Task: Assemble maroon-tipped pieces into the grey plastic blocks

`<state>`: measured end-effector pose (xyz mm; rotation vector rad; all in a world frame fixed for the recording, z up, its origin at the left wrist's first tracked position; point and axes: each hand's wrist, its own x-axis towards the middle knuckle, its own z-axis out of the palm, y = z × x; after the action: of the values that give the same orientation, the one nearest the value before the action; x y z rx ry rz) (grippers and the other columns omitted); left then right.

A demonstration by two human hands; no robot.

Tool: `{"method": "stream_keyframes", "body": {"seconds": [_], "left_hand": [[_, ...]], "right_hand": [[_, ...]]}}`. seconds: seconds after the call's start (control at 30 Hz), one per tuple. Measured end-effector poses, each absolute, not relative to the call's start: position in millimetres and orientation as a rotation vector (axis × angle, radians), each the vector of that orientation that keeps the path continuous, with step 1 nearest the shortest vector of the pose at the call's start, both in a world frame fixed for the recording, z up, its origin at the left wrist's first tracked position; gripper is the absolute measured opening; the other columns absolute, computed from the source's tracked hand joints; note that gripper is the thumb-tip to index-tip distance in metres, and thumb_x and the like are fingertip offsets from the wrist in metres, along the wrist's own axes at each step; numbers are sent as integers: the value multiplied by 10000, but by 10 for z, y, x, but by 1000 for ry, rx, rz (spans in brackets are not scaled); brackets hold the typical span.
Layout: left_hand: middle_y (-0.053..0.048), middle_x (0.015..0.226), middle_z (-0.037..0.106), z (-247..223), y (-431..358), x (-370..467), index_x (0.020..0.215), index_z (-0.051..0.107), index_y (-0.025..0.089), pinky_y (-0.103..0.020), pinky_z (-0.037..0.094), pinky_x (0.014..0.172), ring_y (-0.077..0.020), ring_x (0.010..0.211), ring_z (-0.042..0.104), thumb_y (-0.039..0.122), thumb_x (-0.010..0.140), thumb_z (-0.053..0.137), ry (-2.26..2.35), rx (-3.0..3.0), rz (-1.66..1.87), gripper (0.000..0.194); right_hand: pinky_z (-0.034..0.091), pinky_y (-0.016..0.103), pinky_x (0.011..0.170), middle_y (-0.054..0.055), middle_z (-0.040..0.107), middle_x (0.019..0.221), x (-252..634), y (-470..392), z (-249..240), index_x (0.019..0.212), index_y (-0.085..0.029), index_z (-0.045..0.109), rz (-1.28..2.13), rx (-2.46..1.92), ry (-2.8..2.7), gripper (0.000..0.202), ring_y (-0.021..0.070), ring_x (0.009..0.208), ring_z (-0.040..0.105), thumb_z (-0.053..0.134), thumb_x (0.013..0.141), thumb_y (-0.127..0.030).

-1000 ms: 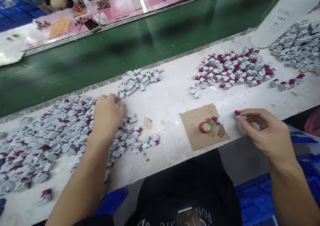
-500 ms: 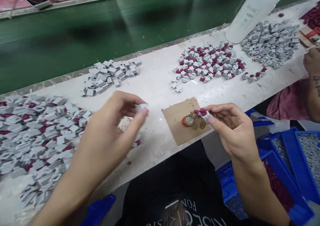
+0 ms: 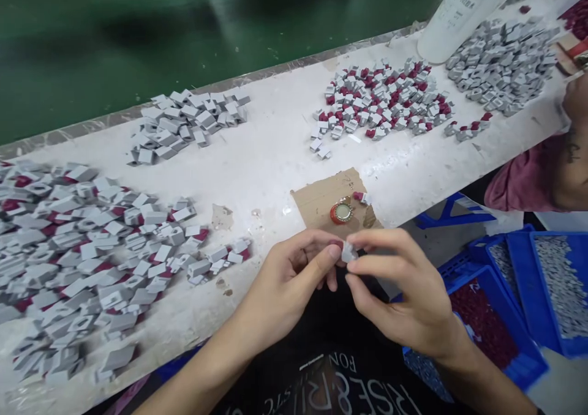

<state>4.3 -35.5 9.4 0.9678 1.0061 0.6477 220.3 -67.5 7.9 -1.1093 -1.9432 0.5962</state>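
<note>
Just in front of my body, above the near table edge, my two hands meet at a small grey plastic piece (image 3: 349, 253) with a bit of maroon at its left side. My left hand (image 3: 294, 274) pinches it between thumb and fingers from the left. From the right, the thumb and fingertips of my right hand (image 3: 404, 286) close on its grey end. Beyond them lies a cardboard sheet (image 3: 316, 198) bearing an upturned bottle cap (image 3: 342, 213). A maroon-and-grey piece (image 3: 361, 198) rests near the cardboard's right edge.
Left lies a large heap of grey and maroon pieces (image 3: 101, 250); behind it, a grey heap (image 3: 188, 121). Back right are a mixed heap (image 3: 386, 100), another grey heap (image 3: 503, 66) and a white bottle (image 3: 463, 20). Blue bins (image 3: 528, 280) stand lower right, near another person's arm (image 3: 572, 158).
My left hand has moved right and down, and my right hand has come down from the cardboard to meet it. A maroon-and-grey piece now shows lying on the cardboard.
</note>
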Motion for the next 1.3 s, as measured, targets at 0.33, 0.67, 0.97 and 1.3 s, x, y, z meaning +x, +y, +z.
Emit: {"method": "stream_keyframes", "body": {"seconds": [0.33, 0.67, 0.97, 1.3], "left_hand": [[-35, 1243, 878, -136, -426, 142, 1244, 897, 337, -420, 671, 1061, -247, 1181, 833, 323, 1122, 773, 1048, 1145, 828, 175], [-15, 1147, 898, -111, -377, 104, 1288, 866, 306, -325, 696, 924, -187, 1026, 839, 134, 1091, 786, 1014, 1539, 945, 274], [-88, 1194, 875, -299, -352, -41, 1308, 785, 232, -470, 618, 990, -284, 1084, 769, 120, 1168, 608, 1493, 2122, 855, 251], [-138, 1305, 822, -351, -419, -130, 1394, 714, 165, -459, 589, 1085, -298, 1192, 743, 100, 1164, 555, 1446, 2144, 767, 287]], "right_hand": [[742, 255, 933, 18, 868, 1088, 2227, -600, -67, 1062, -290, 861, 1301, -1256, -1181, 106, 174, 1044, 872, 882, 1024, -193], [756, 287, 795, 25, 871, 1024, 2280, -537, -106, 1023, -250, 826, 1562, -1251, -988, 166, 168, 840, 851, 971, 946, -279], [686, 487, 1003, 63, 804, 1126, 2209, -469, -129, 1090, -303, 824, 697, -1496, -1415, 138, 279, 1114, 785, 780, 1053, -178], [688, 472, 944, 56, 802, 1100, 2178, -411, -125, 1060, -305, 820, 655, -1512, -1567, 209, 274, 1071, 785, 731, 1041, -117]]}}
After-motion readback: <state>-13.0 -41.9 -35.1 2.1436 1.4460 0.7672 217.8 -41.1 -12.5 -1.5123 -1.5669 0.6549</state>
